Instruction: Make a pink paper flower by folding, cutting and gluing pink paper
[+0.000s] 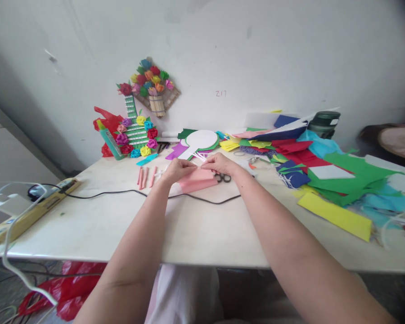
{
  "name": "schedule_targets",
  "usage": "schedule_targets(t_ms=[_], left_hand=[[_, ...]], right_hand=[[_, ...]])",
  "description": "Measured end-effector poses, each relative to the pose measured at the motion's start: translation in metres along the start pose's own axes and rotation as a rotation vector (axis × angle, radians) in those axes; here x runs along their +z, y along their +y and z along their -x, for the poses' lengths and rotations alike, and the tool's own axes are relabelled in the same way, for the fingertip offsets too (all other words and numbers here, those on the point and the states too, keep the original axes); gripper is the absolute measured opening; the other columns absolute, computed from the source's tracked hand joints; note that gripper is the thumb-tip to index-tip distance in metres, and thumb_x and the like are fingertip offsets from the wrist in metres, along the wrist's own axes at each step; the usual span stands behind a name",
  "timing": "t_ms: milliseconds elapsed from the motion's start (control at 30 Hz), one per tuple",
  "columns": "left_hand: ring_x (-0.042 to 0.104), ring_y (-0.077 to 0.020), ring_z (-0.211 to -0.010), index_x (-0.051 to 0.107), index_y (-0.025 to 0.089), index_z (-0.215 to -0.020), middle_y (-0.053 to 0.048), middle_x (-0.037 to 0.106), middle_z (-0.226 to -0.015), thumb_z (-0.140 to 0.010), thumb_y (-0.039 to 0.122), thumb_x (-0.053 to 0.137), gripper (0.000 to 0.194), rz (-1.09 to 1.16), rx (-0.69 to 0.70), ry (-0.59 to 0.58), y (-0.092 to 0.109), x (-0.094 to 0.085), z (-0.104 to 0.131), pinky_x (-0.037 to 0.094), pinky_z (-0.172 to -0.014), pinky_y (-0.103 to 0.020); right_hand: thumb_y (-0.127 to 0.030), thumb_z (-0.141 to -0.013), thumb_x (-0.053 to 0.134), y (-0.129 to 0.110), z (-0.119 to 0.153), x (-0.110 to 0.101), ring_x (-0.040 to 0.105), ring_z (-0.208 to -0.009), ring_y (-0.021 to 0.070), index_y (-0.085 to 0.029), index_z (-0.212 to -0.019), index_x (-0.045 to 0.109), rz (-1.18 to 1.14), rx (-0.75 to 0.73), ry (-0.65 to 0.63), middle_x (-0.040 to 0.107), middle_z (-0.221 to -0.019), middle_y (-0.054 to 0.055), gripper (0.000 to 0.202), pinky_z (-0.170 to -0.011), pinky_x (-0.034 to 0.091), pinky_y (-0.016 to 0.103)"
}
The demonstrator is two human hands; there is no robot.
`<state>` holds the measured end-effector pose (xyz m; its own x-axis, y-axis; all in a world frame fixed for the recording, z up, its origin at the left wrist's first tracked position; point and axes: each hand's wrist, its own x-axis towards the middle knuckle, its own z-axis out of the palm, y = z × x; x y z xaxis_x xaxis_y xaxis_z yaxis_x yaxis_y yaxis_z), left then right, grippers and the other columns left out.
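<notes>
My left hand [179,170] is closed in a pinch, its fingertips close to those of my right hand [221,164], which pinches too. Thin white strips [200,156] rise from between the fingertips, seemingly held by my right hand. What the left fingers grip is too small and blurred to tell. Just below both hands lies a pink paper sheet [199,181], and I cannot tell if the fingers touch it. Dark-handled scissors [223,178] rest at its right end. Several rolled pink paper pieces [146,177] lie left of my left hand.
Behind my hands lies a white round cutout with a stem [202,139]. A glue bottle [110,141] leans beside a flower-decorated green model [137,132]. Coloured sheets [354,173] pile up at right. A black cable [104,193] crosses the table from a power strip [37,209].
</notes>
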<state>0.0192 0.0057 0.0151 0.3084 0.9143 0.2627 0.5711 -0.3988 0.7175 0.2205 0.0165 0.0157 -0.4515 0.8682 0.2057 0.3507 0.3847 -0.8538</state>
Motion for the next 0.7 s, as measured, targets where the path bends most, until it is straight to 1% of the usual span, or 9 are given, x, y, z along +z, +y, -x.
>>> schedule_targets(t_ms=[133,300,433,533,633,700], left_hand=[[0.04,-0.0085,-0.051,0.072,0.011,-0.082,-0.001,0.058,-0.058,-0.064,0.041,0.06,0.037,-0.029,0.008,-0.006,-0.003,0.0,-0.001,0.025,-0.045,-0.021],[0.045,-0.01,-0.053,0.072,0.012,-0.082,-0.001,0.061,-0.06,-0.064,0.042,0.059,0.037,-0.073,-0.016,-0.009,-0.001,0.001,0.0,0.029,-0.047,-0.021],[0.046,-0.0107,-0.054,0.072,0.012,-0.082,-0.002,0.063,-0.062,-0.065,0.04,0.058,0.036,-0.087,-0.001,-0.011,-0.001,0.002,0.0,0.031,-0.048,-0.021],[0.049,-0.0118,-0.056,0.073,0.012,-0.082,-0.002,0.064,-0.064,-0.065,0.038,0.057,0.034,-0.096,0.025,-0.026,-0.002,0.003,0.0,0.033,-0.048,-0.021],[0.052,-0.0135,-0.059,0.073,0.013,-0.082,-0.003,0.066,-0.067,-0.066,0.035,0.056,0.032,-0.132,0.036,-0.022,0.0,0.004,0.0,0.036,-0.052,-0.021],[0.055,-0.0148,-0.063,0.073,0.013,-0.082,-0.004,0.068,-0.071,-0.067,0.034,0.055,0.031,-0.163,0.044,-0.017,0.003,0.004,0.001,0.038,-0.055,-0.022]], right_hand=[[-0.039,-0.066,0.06,0.002,-0.003,0.0,0.039,-0.048,0.0067,-0.011,-0.069,0.062,0.129,-0.036,-0.036,0.045,-0.055,-0.003,0.028,-0.044,0.029,0.02],[-0.042,-0.069,0.056,0.007,-0.008,0.0,0.036,-0.051,0.0075,-0.013,-0.061,0.055,0.271,-0.075,-0.06,0.041,-0.054,-0.004,0.03,-0.047,0.027,0.021],[-0.042,-0.07,0.055,0.01,-0.01,-0.002,0.034,-0.051,0.0078,-0.015,-0.062,0.053,0.308,-0.085,-0.107,0.039,-0.055,-0.004,0.028,-0.047,0.026,0.021],[-0.043,-0.071,0.054,0.011,-0.01,-0.004,0.032,-0.049,0.0076,-0.015,-0.059,0.051,0.327,-0.088,-0.14,0.036,-0.052,-0.004,0.03,-0.046,0.024,0.021],[-0.043,-0.07,0.055,0.011,-0.01,-0.005,0.029,-0.047,0.0071,-0.016,-0.055,0.048,0.349,-0.082,-0.136,0.033,-0.05,-0.005,0.032,-0.046,0.022,0.022],[-0.044,-0.069,0.056,0.01,-0.01,-0.005,0.029,-0.048,0.007,-0.015,-0.055,0.049,0.351,-0.086,-0.119,0.033,-0.05,-0.005,0.033,-0.046,0.022,0.022]])
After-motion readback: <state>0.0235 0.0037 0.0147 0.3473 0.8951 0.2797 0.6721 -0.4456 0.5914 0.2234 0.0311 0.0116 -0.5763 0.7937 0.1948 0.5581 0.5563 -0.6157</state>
